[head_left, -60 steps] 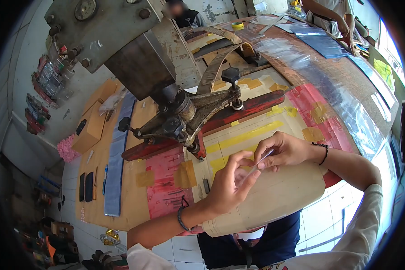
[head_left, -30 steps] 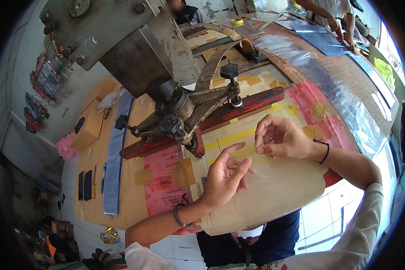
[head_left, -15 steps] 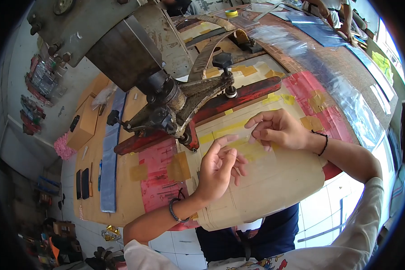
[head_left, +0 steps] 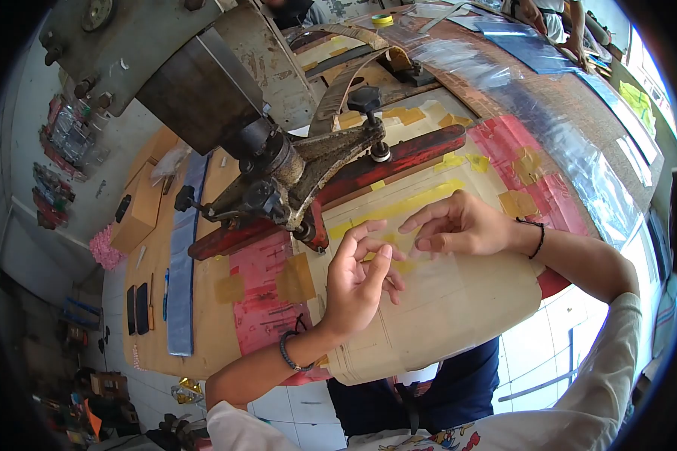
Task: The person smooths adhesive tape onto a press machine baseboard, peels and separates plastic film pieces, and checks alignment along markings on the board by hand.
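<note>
My left hand [head_left: 356,289] hovers over a cream-coloured sheet-covered board [head_left: 451,316], its fingers loosely curled and apart. Facing it from the right is my right hand [head_left: 470,227], index finger extended and thumb apart from it. I see nothing definite in either hand; a thin clear film between them cannot be ruled out. Yellow tape strips [head_left: 406,204] lie on the board just beyond the fingers. Beyond them, a red bar [head_left: 429,152] crosses the board under the metal arms of a machine head [head_left: 293,161].
Red taped panels [head_left: 263,282] flank the board. At left lie a long bluish plastic strip [head_left: 180,286], dark cases [head_left: 141,308] and a cardboard box [head_left: 139,214]. Clear plastic sheeting [head_left: 579,173] runs along the right. Another person's hand [head_left: 575,52] rests near blue sheets [head_left: 526,49].
My right hand has shifted slightly down and left, its index finger and thumb opening apart. My left hand has moved slightly left. The whole view has shifted a little.
</note>
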`<act>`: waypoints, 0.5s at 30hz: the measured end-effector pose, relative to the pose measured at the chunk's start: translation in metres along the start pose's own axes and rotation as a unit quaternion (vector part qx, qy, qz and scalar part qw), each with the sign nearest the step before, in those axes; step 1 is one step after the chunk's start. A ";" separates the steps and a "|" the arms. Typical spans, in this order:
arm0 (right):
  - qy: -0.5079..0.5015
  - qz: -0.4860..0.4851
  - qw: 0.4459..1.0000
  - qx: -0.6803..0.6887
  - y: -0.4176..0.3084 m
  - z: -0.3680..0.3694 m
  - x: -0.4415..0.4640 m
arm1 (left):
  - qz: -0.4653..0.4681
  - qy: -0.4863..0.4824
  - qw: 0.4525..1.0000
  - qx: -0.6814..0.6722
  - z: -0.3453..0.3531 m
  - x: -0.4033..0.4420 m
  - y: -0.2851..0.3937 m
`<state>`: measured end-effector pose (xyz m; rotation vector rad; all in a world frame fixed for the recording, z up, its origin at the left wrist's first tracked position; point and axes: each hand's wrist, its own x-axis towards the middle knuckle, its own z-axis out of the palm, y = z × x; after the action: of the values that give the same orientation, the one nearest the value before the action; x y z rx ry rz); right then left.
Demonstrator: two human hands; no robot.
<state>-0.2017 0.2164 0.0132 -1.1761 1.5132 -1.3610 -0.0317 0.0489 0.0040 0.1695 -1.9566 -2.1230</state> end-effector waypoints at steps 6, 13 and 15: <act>0.012 0.014 1.000 0.006 0.000 -0.001 -0.001 | 0.080 0.004 0.996 0.038 0.000 -0.004 -0.001; 0.035 -0.009 0.998 0.047 -0.005 0.002 -0.002 | 0.072 0.011 0.997 0.007 0.000 -0.004 0.001; 0.037 -0.008 0.998 0.048 -0.005 0.001 -0.003 | 0.072 0.014 0.997 0.015 0.000 -0.003 0.002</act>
<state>-0.1990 0.2185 0.0174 -1.0917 1.4753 -1.4847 -0.0284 0.0499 0.0054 0.0609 -1.9230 -1.9904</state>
